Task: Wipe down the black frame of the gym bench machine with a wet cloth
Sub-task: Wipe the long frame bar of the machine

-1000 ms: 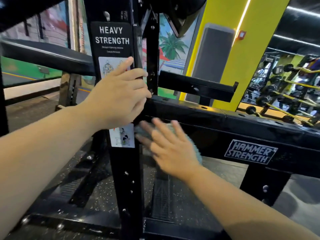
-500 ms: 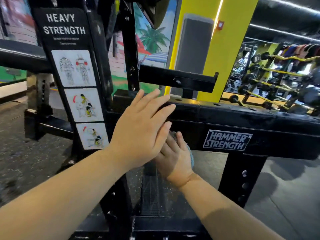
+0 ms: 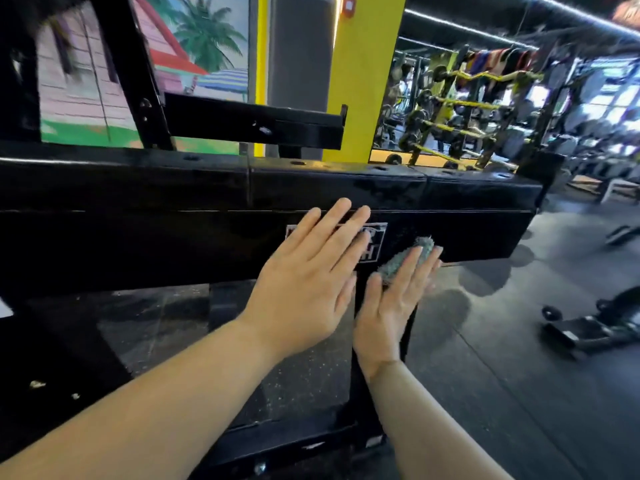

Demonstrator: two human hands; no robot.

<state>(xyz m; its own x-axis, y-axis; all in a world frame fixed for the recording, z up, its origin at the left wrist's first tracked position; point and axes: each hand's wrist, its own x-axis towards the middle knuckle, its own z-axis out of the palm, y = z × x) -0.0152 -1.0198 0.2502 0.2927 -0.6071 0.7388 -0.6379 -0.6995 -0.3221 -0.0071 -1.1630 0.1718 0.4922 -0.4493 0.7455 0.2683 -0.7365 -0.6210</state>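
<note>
The black frame beam [image 3: 138,237] of the bench machine runs across the view at mid height. My left hand [image 3: 308,275] lies flat with straight fingers over the white logo plate [image 3: 377,242] on the beam's side. My right hand [image 3: 394,299] is just right of it, fingers straight, pressing a grey-green fuzzy cloth [image 3: 407,259] against the beam's lower edge. Most of the cloth is hidden under the fingers.
A black upright [image 3: 138,84] and a short crossbar [image 3: 256,124] rise behind the beam. A yellow pillar [image 3: 363,81] and a dumbbell rack [image 3: 460,123] stand behind. Black equipment [image 3: 595,327] lies on the dark rubber floor at the right.
Both hands have moved right along the beam, from the labelled upright to the logo plate. The view has swung right and the upright's label has left the frame.
</note>
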